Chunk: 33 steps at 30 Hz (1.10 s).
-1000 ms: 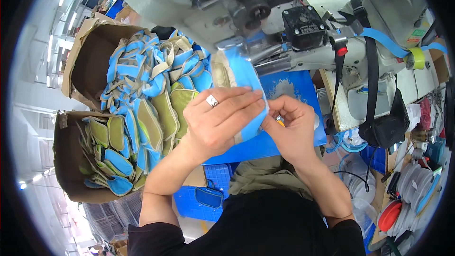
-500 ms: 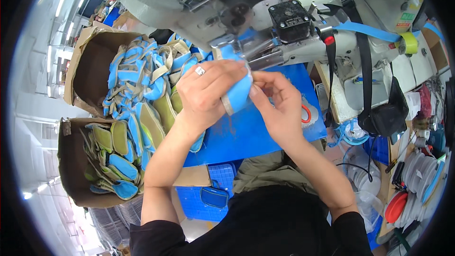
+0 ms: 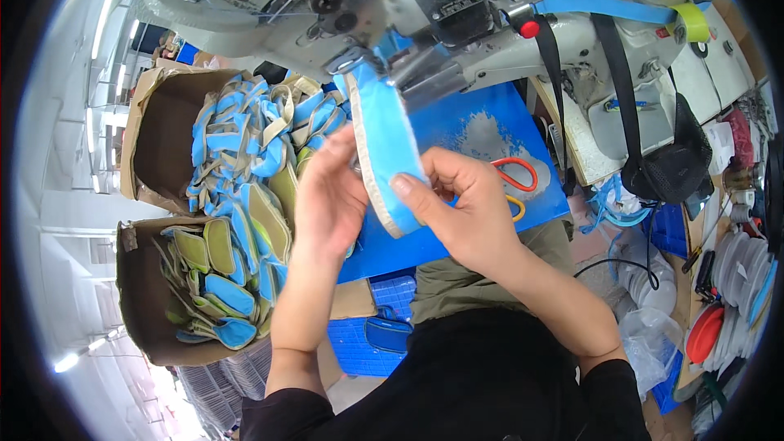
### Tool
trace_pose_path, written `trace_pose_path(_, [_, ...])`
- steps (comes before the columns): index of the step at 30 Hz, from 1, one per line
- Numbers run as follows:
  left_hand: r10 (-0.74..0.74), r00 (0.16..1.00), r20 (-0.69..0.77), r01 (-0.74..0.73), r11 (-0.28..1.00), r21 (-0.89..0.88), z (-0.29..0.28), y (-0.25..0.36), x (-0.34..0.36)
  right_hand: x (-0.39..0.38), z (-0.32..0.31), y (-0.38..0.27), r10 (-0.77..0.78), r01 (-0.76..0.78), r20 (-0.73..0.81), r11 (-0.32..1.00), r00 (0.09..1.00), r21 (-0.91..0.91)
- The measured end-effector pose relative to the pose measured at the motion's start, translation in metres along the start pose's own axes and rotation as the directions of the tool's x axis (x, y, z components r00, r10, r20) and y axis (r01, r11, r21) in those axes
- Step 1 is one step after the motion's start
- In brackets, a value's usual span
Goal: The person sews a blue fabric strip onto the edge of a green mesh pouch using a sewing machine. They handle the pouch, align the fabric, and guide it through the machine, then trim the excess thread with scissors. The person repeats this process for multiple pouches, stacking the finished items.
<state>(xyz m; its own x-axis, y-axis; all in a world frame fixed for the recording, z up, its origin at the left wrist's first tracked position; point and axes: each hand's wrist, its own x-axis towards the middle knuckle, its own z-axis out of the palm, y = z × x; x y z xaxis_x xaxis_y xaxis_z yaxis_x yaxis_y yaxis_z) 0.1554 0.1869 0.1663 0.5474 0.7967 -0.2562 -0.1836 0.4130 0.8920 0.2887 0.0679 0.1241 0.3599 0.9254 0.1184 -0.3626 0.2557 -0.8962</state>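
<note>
A curved blue fabric piece (image 3: pixel 381 126) with a beige edge hangs from the sewing machine's needle area (image 3: pixel 353 61) toward me. My right hand (image 3: pixel 467 206) pinches its right edge low down, the thumb on top and the fingers underneath. On the other side, my left hand (image 3: pixel 331 196) is held palm inward with its fingers apart, close beside the beige edge; some fingertips are hidden behind the fabric. Blue tape (image 3: pixel 608 6) runs across the machine's arm from a yellow-green roll (image 3: pixel 692 24).
Two cardboard boxes (image 3: pixel 135 286) at left hold blue, beige and green fabric pieces (image 3: pixel 245 135). Scissors with red and yellow handles (image 3: pixel 518 171) lie on the blue work surface (image 3: pixel 371 257). A black pouch (image 3: pixel 674 155) hangs at right, near a shelf of white and red discs (image 3: pixel 704 333).
My left hand has come off the fabric and opened, moving down and left. My right hand has shifted lower along the piece, exposing more of it. The view has shifted, uncovering the scissors.
</note>
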Motion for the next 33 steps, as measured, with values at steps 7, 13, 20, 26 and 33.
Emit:
trace_pose_path(7, [-0.208, 0.976, 0.064, 0.195, 0.967, 0.162, 0.009, 0.016, 0.026, -0.006, 0.008, 0.001, -0.193, 0.201, 0.057, 0.932, 0.980, -0.301])
trace_pose_path(13, [-0.241, 0.960, 0.143, 0.252, 0.965, -0.067, 0.011, 0.022, 0.027, 0.012, -0.006, 0.014, -0.214, 0.194, -0.081, 0.959, 0.973, -0.206])
trace_pose_path(20, [-0.211, 0.969, 0.131, 0.211, 0.977, 0.015, 0.000, 0.029, 0.028, 0.051, -0.010, 0.036, -0.479, 0.388, -0.190, 0.842, 0.857, -0.374])
trace_pose_path(26, [-0.196, 0.975, 0.101, 0.181, 0.973, 0.142, 0.011, 0.022, 0.025, 0.052, -0.005, 0.039, -0.351, 0.277, -0.195, 0.903, 0.916, -0.328])
trace_pose_path(33, [-0.176, 0.977, 0.119, 0.156, 0.975, 0.160, 0.024, 0.012, 0.026, 0.050, -0.010, 0.041, -0.415, 0.311, -0.177, 0.851, 0.893, -0.424])
